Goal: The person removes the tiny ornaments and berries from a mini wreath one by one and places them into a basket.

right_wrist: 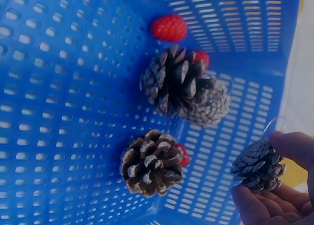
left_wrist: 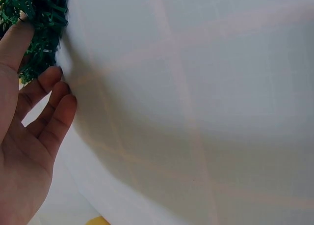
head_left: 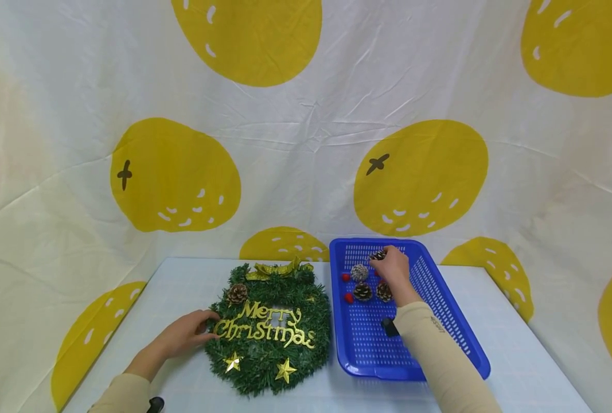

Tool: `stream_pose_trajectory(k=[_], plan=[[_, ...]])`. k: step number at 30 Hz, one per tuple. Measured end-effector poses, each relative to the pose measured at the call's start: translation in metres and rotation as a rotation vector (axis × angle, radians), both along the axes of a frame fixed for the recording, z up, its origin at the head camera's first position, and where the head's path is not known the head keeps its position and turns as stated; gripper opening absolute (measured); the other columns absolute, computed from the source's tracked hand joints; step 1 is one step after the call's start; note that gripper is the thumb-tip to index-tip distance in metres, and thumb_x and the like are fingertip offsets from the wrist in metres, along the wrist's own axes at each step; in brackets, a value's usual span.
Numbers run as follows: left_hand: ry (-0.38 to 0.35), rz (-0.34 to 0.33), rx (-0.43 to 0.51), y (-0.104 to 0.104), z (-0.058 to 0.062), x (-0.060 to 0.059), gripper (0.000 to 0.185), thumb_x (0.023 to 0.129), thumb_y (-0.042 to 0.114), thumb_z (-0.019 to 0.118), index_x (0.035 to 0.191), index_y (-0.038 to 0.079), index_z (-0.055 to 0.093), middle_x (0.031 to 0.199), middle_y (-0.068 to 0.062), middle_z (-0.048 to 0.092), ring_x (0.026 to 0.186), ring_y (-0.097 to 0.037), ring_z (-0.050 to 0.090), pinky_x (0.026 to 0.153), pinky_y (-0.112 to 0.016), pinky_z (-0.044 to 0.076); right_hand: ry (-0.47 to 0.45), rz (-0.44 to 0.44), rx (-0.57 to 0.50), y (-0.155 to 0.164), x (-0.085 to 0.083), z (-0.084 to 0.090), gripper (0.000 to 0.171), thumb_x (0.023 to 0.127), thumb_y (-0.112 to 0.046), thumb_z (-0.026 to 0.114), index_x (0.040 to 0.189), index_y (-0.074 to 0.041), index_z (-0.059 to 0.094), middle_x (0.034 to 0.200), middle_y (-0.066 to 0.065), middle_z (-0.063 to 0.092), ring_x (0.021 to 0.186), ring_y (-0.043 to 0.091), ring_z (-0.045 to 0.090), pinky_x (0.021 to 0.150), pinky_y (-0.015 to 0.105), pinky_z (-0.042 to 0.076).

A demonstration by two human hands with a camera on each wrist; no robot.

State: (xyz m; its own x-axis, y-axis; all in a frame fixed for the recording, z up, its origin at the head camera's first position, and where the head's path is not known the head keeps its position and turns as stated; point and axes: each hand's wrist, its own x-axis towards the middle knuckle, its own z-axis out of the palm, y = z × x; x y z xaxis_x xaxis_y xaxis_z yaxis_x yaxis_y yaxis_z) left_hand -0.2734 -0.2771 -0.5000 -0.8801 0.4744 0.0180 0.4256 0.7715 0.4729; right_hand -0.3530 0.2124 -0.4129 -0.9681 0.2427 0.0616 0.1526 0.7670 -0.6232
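A green Christmas wreath (head_left: 306, 287) lies on the table, bearing gold "Merry Christmas" lettering, gold stars, a gold bow and a pine cone. My left hand (head_left: 184, 332) grips the wreath's left edge, its thumb on the greenery and fingers at the rim. Over the far end of a blue basket (head_left: 383, 350), my right hand (head_left: 394, 267) pinches a pine cone (right_wrist: 258, 163) between thumb and fingers; a thin wire loop stands up from it. Below, the basket holds other pine cones (right_wrist: 151, 162), one paler (right_wrist: 208, 104), and several red berries (right_wrist: 169, 28).
The basket stands to the right of the wreath, its raised rim slanting toward the table's right side. A white cloth backdrop (head_left: 295, 172) with yellow fruit prints hangs behind the table (head_left: 187, 281) and along both sides.
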Motion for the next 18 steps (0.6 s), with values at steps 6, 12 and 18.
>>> stream_pose_trajectory(k=[6, 12, 18], plan=[[0.006, 0.005, -0.012, 0.0, -0.0012, -0.0003, 0.043, 0.089, 0.037, 0.071, 0.119, 0.009, 0.062, 0.081, 0.008, 0.048, 0.066, -0.002, 0.04, 0.059, -0.026, 0.037, 0.003, 0.007, 0.016, 0.0028, -0.0009, -0.0026, 0.061, 0.089, -0.021, 0.071, 0.135, 0.012, 0.047, 0.131, 0.032, 0.053, 0.122, 0.048, 0.047, 0.099, 0.054, 0.042], [0.007, -0.001, -0.008, 0.0002, -0.0003, 0.0003, 0.043, 0.089, 0.037, 0.071, 0.119, 0.008, 0.062, 0.081, 0.008, 0.049, 0.066, -0.002, 0.04, 0.059, -0.026, 0.037, 0.011, 0.014, 0.054, 0.0049, -0.0013, -0.0035, 0.06, 0.086, -0.02, 0.071, 0.132, 0.013, 0.05, 0.13, 0.032, 0.053, 0.122, 0.049, 0.048, 0.1, 0.053, 0.041], [0.008, 0.006, -0.008, 0.0007, 0.0006, 0.0009, 0.042, 0.089, 0.037, 0.071, 0.12, 0.009, 0.062, 0.081, 0.008, 0.049, 0.067, -0.002, 0.041, 0.059, -0.026, 0.037, 0.0, 0.009, 0.06, 0.0083, -0.0013, -0.0043, 0.062, 0.087, -0.022, 0.07, 0.134, 0.012, 0.048, 0.134, 0.032, 0.05, 0.123, 0.049, 0.046, 0.102, 0.053, 0.039]])
